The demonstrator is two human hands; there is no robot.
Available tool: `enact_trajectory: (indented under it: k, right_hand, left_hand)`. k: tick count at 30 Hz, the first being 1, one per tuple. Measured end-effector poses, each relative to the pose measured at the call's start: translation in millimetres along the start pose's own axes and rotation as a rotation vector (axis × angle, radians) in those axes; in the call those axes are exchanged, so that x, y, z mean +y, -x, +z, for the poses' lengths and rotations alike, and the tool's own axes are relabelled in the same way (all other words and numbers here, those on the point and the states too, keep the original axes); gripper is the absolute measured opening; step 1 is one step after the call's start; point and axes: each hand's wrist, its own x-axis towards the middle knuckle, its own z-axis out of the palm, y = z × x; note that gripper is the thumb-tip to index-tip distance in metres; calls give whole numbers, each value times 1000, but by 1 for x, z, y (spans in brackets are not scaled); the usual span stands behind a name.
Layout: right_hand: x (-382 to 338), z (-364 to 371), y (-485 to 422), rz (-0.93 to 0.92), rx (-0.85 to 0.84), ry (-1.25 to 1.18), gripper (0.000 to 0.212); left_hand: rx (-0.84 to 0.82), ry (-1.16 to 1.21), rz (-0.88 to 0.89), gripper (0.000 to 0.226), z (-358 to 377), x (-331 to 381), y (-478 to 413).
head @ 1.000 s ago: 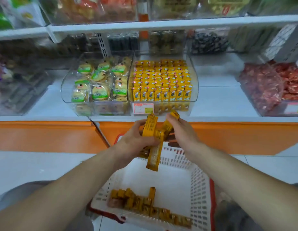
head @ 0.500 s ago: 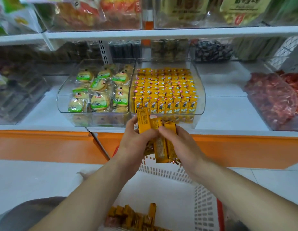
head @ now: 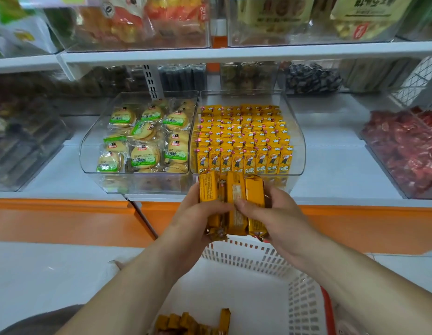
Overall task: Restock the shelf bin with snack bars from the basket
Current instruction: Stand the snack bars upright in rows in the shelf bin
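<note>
Perhaps four snack bars (head: 237, 189) stand upright, gripped between opposing fingers (head: 249, 207).

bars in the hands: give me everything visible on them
The held bars are a bundle of about four yellow-orange, foil-like wrappers with crimped ends, printed backs facing the camera. They stand roughly upright, side by side. The left hand grips the left side, thumb across the front; the right hand grips the right side likewise. The bundle is held before the bin's front lip, above the basket's far rim.
</note>
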Motion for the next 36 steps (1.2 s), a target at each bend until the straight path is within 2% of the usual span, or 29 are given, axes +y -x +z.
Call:
enact_trajectory:
  k: [5,8,11,14,17,19,22,26,30,33,36]
  right_hand:
    - [11,6,5,3,19,94,35]
    - [14,7,7,7,30,147,28]
    - [11,8,6,3,23,158,30]
    - [3,6,4,41,6,85,27]
    - [-6,-1,-2,31,87,48,22]
    - [-14,-6,-5,48,82,-93,20]
    - [-25,-10,-5,106,0,-358,26]
    - [-28,-13,-3,117,-22,-417,35]
    - [-28,-11,-2,105,-24,-388,31]
    - [-31,-11,-1,31,43,-198,24]
    - [-40,-17,3,-33,101,-42,26]
  left_hand:
    - [156,-56,-12,43,4,-4,1]
    - [206,-89,-4,38,5,-7,0]
    - [229,-83,1,35,5,-7,0]
    - [215,-64,17,34,3,0,-1]
    - [225,-64,48,35,-2,12,-2]
    - [223,-75,59,34,-5,18,-3]
    - [211,-91,63,34,-8,23,-2]
    - [195,-113,76,36,-7,25,0]
    - [186,-119,92,53,-5,26,2]
    - [194,-114,100,57,-3,27,1]
    - [213,-109,106,57,0,31,0]
